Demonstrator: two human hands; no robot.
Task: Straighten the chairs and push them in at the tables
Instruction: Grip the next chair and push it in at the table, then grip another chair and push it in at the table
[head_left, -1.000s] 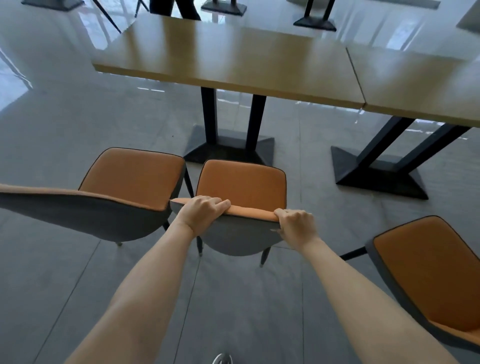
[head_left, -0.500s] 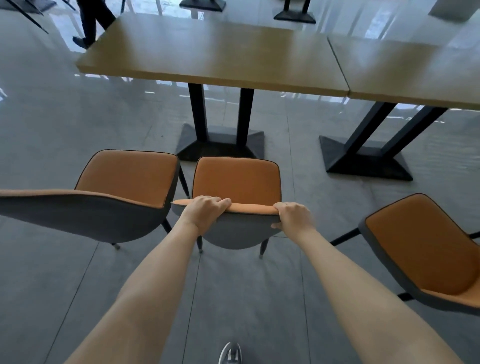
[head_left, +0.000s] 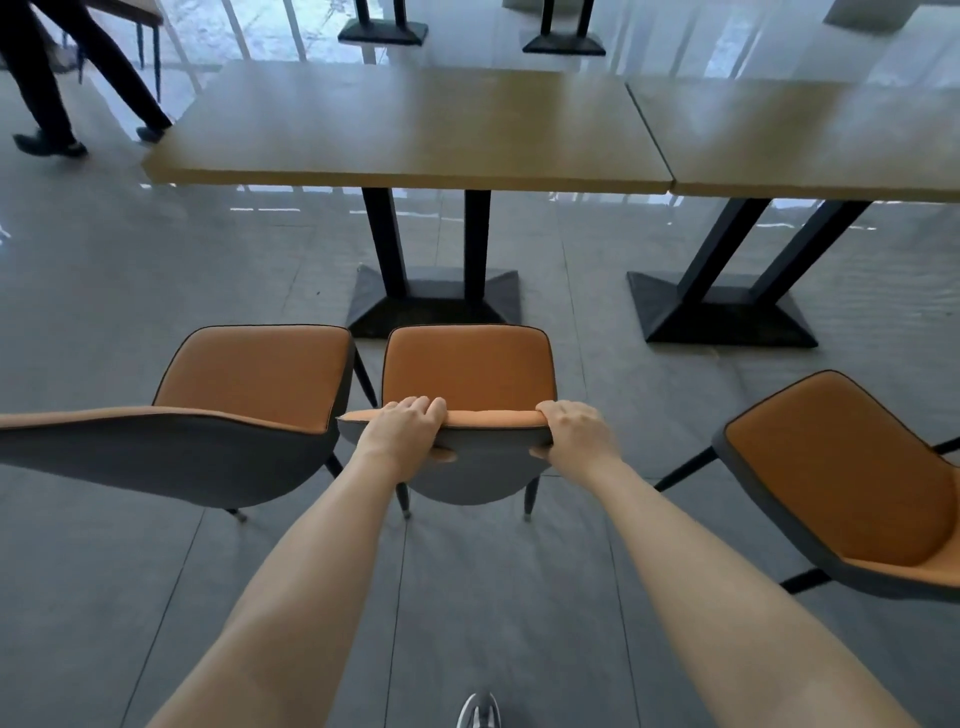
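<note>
An orange-seated middle chair (head_left: 467, 366) with a grey back stands in front of me, facing a wooden table (head_left: 405, 130). My left hand (head_left: 402, 436) grips the top edge of its backrest on the left. My right hand (head_left: 574, 434) grips the same edge on the right. The seat's front edge sits short of the table's black base (head_left: 434, 306). A second matching chair (head_left: 249, 384) stands close beside it on the left. A third chair (head_left: 852, 467) stands on the right, turned at an angle.
A second wooden table (head_left: 810, 135) adjoins the first on the right, on a black base (head_left: 722, 312). A person's legs (head_left: 62, 88) walk at the far left. More table bases (head_left: 382, 31) stand behind. My shoe (head_left: 480, 712) shows at the bottom.
The middle chair and I have moved closer to the table, with both hands still gripping the backrest. The walking person has moved left.
</note>
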